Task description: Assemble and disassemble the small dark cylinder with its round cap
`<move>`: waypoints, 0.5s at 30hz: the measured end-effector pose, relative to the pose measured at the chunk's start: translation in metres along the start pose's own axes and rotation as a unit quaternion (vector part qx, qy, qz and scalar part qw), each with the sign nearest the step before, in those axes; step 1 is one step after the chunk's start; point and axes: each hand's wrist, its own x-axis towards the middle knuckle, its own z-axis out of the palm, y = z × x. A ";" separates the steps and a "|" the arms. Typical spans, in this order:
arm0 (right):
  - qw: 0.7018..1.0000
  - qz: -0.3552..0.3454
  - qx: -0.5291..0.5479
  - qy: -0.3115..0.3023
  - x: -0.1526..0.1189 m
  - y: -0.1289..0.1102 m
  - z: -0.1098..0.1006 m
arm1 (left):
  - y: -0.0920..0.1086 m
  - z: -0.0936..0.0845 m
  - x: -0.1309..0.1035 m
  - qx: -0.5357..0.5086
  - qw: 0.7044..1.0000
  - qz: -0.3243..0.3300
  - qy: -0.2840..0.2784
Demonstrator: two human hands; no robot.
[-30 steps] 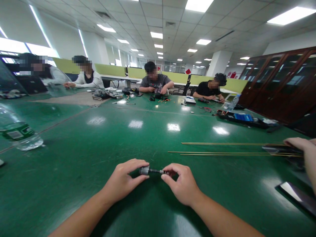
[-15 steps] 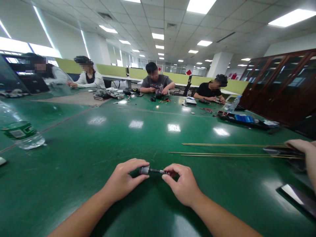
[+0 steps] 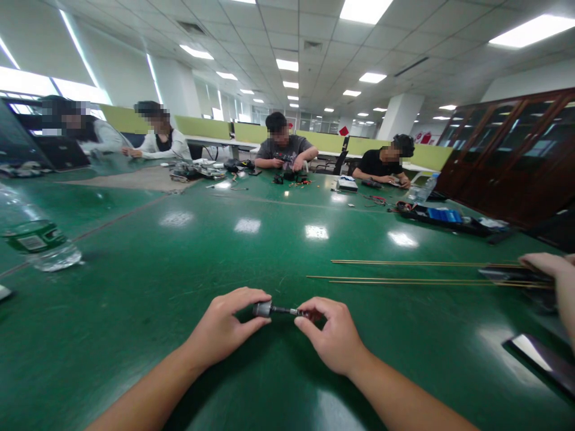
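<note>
A small dark grey cylinder with a thin shaft lies sideways between my two hands, just over the green table. My left hand is closed on the thick cylinder end, thumb below and fingers above. With thumb and fingertips, my right hand pinches the thin end of the shaft, where a silvery piece shows at the tip. A reddish-brown bit is partly visible inside the right fingers; what it is I cannot make out.
Long thin brass-coloured rods lie to the right, beside another person's hand. A phone rests at the near right. On the left stands a water bottle. Several people sit across the table near a parts tray.
</note>
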 end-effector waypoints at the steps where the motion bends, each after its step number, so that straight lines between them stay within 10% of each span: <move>1: 1.000 0.000 0.000 0.000 0.000 0.000 0.000 | 0.000 0.000 0.000 0.001 1.000 0.001 0.000; 15: 1.000 0.000 0.001 0.005 0.000 0.002 0.001 | -0.001 0.000 0.001 -0.002 1.000 0.001 0.002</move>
